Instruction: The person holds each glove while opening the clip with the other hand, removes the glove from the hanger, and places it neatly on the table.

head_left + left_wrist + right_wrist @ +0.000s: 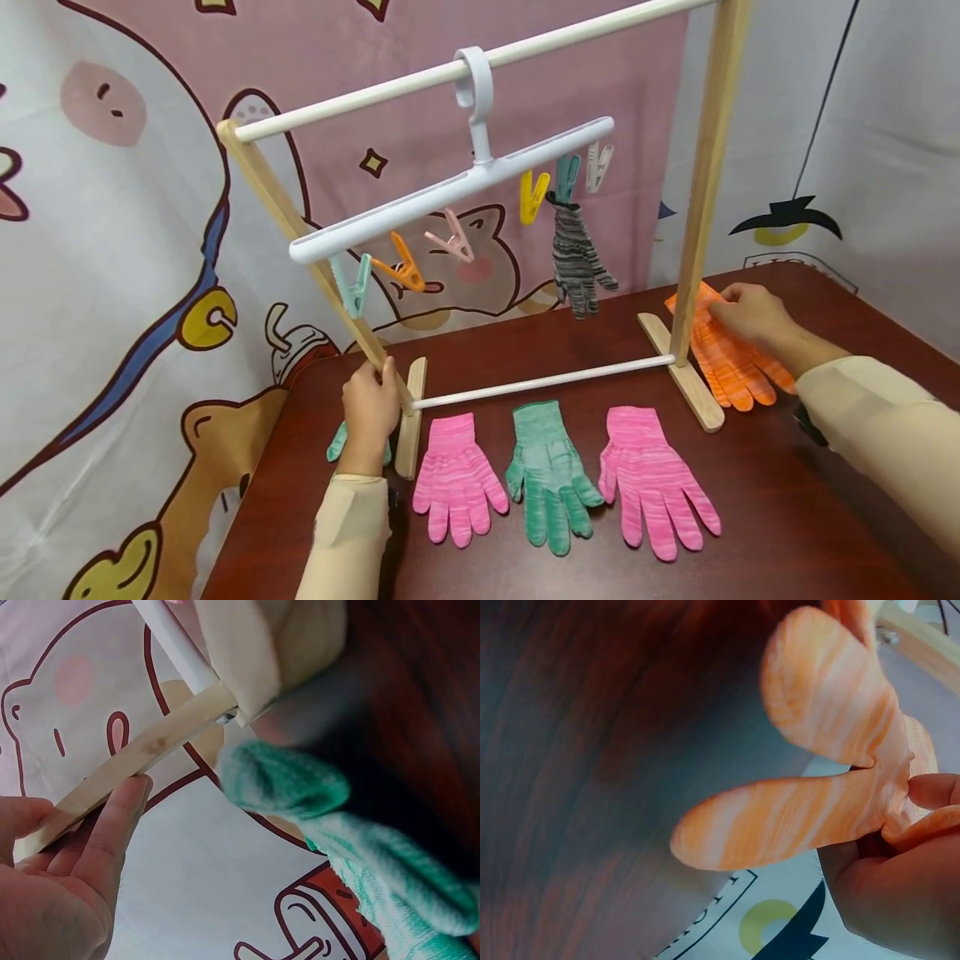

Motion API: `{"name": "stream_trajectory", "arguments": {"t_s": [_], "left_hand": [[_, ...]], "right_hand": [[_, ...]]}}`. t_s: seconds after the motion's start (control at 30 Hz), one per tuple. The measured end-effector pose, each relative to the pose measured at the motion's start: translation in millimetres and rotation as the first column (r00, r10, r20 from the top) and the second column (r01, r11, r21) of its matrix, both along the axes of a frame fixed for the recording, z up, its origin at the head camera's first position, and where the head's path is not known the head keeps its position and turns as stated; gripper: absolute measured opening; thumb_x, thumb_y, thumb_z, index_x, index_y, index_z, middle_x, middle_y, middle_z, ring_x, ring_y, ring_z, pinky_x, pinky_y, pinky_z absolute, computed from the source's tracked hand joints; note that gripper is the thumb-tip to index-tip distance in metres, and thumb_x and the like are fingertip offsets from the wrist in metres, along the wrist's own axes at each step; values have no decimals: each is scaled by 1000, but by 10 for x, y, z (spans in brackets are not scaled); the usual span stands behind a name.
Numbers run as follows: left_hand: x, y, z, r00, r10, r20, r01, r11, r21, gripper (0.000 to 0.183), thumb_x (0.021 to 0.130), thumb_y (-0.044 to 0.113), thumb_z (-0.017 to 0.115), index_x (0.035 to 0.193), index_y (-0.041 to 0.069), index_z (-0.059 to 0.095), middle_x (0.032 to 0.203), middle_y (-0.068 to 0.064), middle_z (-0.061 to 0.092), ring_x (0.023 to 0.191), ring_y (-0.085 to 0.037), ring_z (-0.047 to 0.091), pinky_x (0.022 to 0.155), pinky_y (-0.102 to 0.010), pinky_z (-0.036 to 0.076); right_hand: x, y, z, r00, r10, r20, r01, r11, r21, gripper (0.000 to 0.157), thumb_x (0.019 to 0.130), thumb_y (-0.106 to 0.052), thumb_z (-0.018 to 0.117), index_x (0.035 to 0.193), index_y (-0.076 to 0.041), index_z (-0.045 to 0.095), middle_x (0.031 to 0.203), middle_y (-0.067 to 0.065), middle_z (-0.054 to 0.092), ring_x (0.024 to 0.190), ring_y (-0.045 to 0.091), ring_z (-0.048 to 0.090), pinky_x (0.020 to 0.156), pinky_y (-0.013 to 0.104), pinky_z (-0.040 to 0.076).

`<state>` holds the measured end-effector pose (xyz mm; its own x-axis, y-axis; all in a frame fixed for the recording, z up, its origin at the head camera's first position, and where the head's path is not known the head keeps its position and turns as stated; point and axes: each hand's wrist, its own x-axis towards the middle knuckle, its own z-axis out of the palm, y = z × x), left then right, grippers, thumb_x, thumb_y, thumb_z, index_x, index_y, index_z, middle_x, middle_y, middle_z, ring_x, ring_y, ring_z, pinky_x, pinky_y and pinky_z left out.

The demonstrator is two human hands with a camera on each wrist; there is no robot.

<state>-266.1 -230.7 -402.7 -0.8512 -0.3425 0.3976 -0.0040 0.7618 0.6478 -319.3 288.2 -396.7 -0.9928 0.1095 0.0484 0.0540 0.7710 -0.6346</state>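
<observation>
My left hand (371, 406) grips the lower part of the rack's left wooden post (139, 750), thumb and fingers on either side of it. A green glove (397, 862) lies on the table beside that post, partly hidden by the hand in the head view. At the right, my right hand (753, 315) pinches an orange glove (731, 358) near its cuff, next to the right post (705, 183). From the rack's top bar hangs a white hanger (450, 196) with several clothespins. Its teal clothespin (567, 177) holds a grey-black striped glove (579, 254).
On the dark red table (480, 575) lie a pink glove (456, 479), a green glove (551, 475) and another pink glove (656, 479) in a row before the rack's lower bar (540, 383). A cartoon-printed cloth (420, 67) hangs behind.
</observation>
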Motion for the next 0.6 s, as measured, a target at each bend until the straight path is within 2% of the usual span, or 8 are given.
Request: {"name": "stream_trajectory", "arguments": {"t_s": [0.3,0.6], "left_hand": [[-8,-3,-2,1000,8,-4,-9,1000,-18,44,94,46,42,98,9,64,85,-13,70,75,-28,68,62,-43,53],[-22,2,-8,1000,12,-21,-13,999,-30,42,94,46,43,97,10,65,83,-12,70,74,-28,67,62,-43,52]], "right_hand": [[-106,64,-111,999,-23,35,20,996,83,40,90,-29,49,109,6,48,108,31,50,92,42,45,74,50,41],[-146,141,-205,998,-54,44,47,988,147,33,87,-20,54,103,8,52,101,30,53,84,39,45,71,49,43]]}}
